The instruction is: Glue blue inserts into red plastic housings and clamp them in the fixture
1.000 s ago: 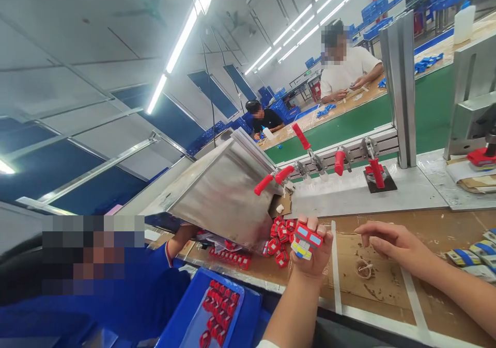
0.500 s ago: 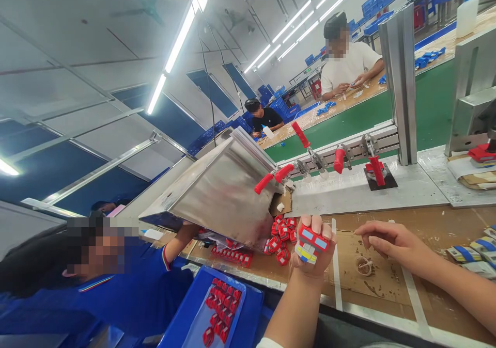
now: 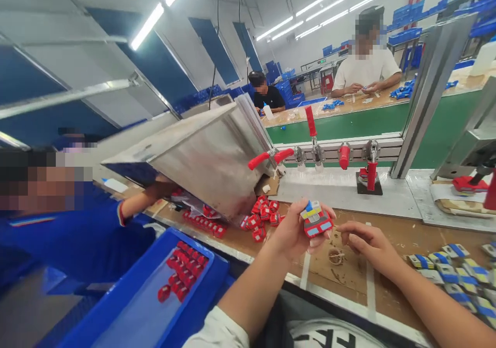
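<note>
Left hand (image 3: 295,230) closed in a firm grip on a red toy (image 3: 318,223) with blue windows, plus a small yellow-and-blue block (image 3: 311,209) stacked on top; both held up above the desk (image 3: 391,286), just in front of the chest. Right hand (image 3: 368,244) loose, fingers half curled, gripping nothing, fingertips just beside the toy (touching or not: cannot tell). Below and between the hands, a small ring (image 3: 335,256) lying on the taped cardboard desk top. Left of the left hand, a heap of red pieces (image 3: 262,216) spilled at the mouth of a tilted steel chute (image 3: 197,162). Nearer still, a blue tray (image 3: 147,306) with more red pieces in it. Far right on the desk, rows of blue-and-yellow blocks (image 3: 457,275). Behind, a rail of red-handled clamps (image 3: 341,154), one pressing on a red part. At far left, a co-worker's blue sleeve (image 3: 77,239), arm reaching under the chute. Across the green belt (image 3: 356,123), two more people seated at work
</note>
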A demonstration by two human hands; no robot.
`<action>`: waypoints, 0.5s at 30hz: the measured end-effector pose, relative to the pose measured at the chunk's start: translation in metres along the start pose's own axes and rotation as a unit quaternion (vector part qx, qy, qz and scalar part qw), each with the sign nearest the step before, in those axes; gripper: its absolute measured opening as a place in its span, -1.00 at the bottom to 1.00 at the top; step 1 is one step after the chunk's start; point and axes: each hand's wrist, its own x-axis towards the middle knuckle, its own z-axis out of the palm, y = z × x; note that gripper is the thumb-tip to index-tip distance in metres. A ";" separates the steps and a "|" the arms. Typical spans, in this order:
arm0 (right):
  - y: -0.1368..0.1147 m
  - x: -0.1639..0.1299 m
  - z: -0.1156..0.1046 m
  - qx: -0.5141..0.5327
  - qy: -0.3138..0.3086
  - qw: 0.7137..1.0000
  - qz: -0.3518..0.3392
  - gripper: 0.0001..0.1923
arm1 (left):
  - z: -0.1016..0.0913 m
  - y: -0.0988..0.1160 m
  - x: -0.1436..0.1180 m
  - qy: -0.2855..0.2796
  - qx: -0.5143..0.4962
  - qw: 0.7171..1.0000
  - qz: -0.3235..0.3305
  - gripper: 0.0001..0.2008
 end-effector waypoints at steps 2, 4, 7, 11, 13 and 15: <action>0.000 0.000 0.000 0.020 -0.012 1.000 -0.006 -0.47 | 0.003 0.003 0.001 0.004 -0.002 1.000 -0.013 -0.44; 0.002 0.000 0.000 0.034 -0.020 0.999 -0.015 -0.48 | 0.006 0.005 0.001 0.007 -0.005 1.000 -0.021 -0.44; 0.006 0.001 -0.001 0.045 -0.024 0.998 -0.028 -0.52 | 0.008 0.006 0.002 0.009 -0.003 1.000 -0.027 -0.41; 0.008 0.002 -0.001 0.053 -0.032 0.998 -0.031 -0.55 | 0.007 0.006 0.004 0.009 -0.007 1.000 -0.025 -0.41; 0.007 0.002 -0.001 0.056 -0.034 0.997 -0.031 -0.56 | 0.006 0.006 0.004 0.010 -0.010 1.000 -0.021 -0.43; 0.006 0.002 -0.002 0.055 -0.035 0.997 -0.033 -0.56 | 0.005 0.006 0.004 0.011 -0.011 1.000 -0.021 -0.44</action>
